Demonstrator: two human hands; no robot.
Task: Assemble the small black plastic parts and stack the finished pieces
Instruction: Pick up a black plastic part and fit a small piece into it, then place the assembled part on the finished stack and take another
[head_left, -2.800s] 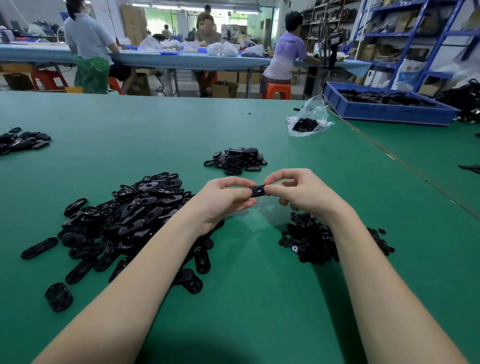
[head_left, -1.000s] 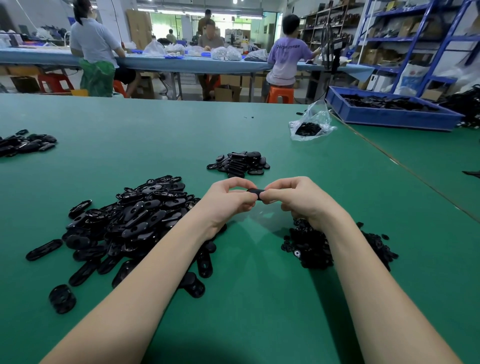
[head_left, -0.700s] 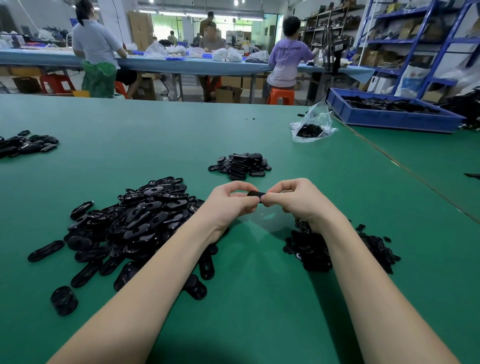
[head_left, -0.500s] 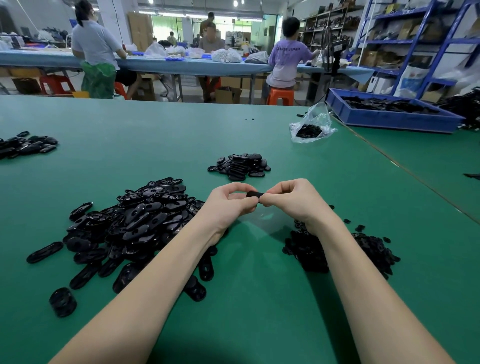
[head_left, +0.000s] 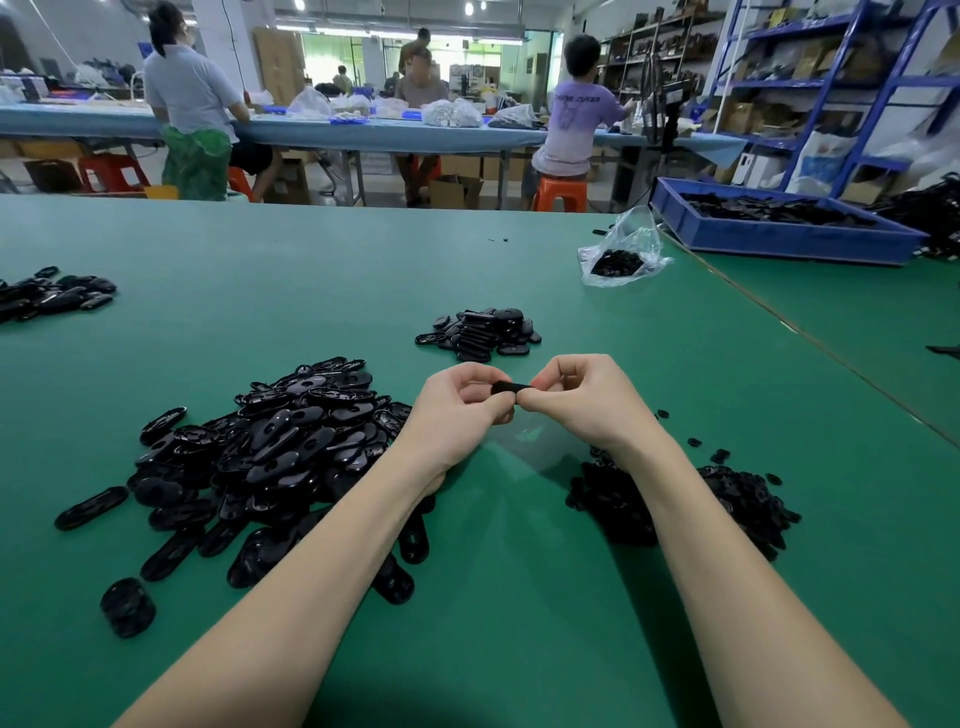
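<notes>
A small black plastic part (head_left: 509, 387) is held above the green table (head_left: 311, 270), pinched at one end by my left hand (head_left: 457, 402) and at the other by my right hand (head_left: 582, 397). Fingers cover most of it. To the left lies a big heap of black oval plates (head_left: 270, 447). Under my right wrist sits a pile of small black pieces (head_left: 727, 499). Beyond my hands is a small stack of finished pieces (head_left: 483, 332).
A clear plastic bag (head_left: 621, 254) of black parts lies at the back right, beside a blue bin (head_left: 779, 228) full of parts. More black plates (head_left: 52, 293) lie at the far left. Several people work at a long table behind.
Both hands have stayed together on the black part, with only slight finger shifts. The view has barely moved.
</notes>
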